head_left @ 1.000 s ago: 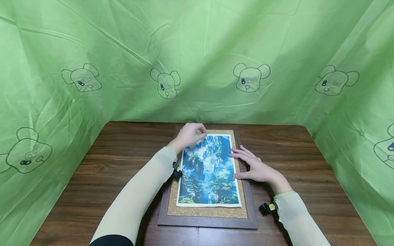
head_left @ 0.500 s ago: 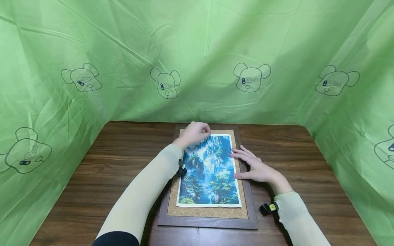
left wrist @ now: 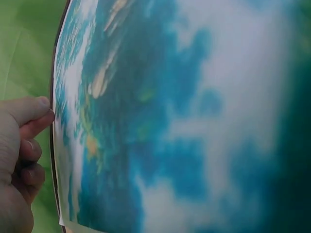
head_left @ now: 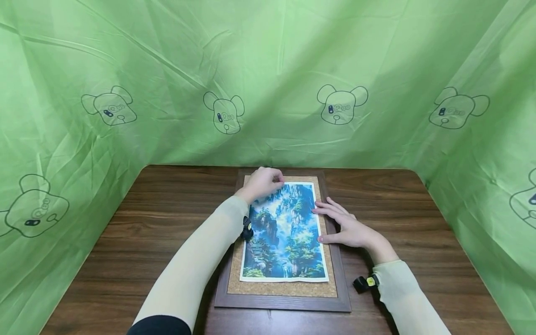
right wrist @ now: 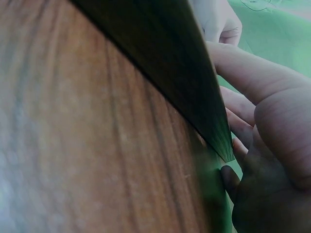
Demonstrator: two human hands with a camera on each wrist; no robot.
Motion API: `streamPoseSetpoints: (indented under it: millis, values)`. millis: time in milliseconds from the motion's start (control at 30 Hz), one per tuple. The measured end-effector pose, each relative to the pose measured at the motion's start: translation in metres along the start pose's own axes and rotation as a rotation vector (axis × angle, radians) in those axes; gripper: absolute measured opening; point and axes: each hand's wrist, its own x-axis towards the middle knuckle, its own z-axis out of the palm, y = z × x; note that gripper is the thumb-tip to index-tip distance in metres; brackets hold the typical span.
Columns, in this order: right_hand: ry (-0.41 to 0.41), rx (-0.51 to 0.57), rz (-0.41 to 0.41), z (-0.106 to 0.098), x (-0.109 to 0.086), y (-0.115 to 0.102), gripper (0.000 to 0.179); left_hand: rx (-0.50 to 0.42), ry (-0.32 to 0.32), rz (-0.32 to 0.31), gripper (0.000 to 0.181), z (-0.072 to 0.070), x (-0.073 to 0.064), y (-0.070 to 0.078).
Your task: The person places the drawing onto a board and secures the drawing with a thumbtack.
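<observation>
A landscape print (head_left: 289,228) in blue and green with a white border lies on a cork board (head_left: 280,289) that has a dark wooden frame (head_left: 280,303). My left hand (head_left: 263,182) reaches across its upper left, thumb and forefinger pinched together at the top edge. In the left wrist view the left hand (left wrist: 17,145) has its other fingers curled and its fingertips right at the print's edge. My right hand (head_left: 345,226) rests over the frame's right side, its spread fingertips and thumb on the print's right border. The print's top left corner is hidden behind the left hand.
The board lies on a dark wood-grain table (head_left: 167,232) that extends to both sides. A green curtain (head_left: 276,83) with bear-head outlines surrounds the back and sides. Small black cameras sit at both wrists.
My left hand has slid a little to the right along the print's top edge, then slightly back left. The right hand, print and board have stayed in place.
</observation>
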Motion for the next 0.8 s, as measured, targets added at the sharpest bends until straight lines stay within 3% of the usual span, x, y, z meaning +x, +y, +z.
streamPoseSetpoints:
  millis: [500,800]
  values:
    - [-0.003,0.013,0.001,0.0004,-0.0005,0.0008,0.081,0.083,0.001,0.025,0.012,0.004,-0.0019,0.0001]
    - [-0.001,0.01,0.0,-0.0001,0.0,0.0007,0.081,0.017,0.014,-0.005,0.005,0.0038,-0.0023,-0.0016]
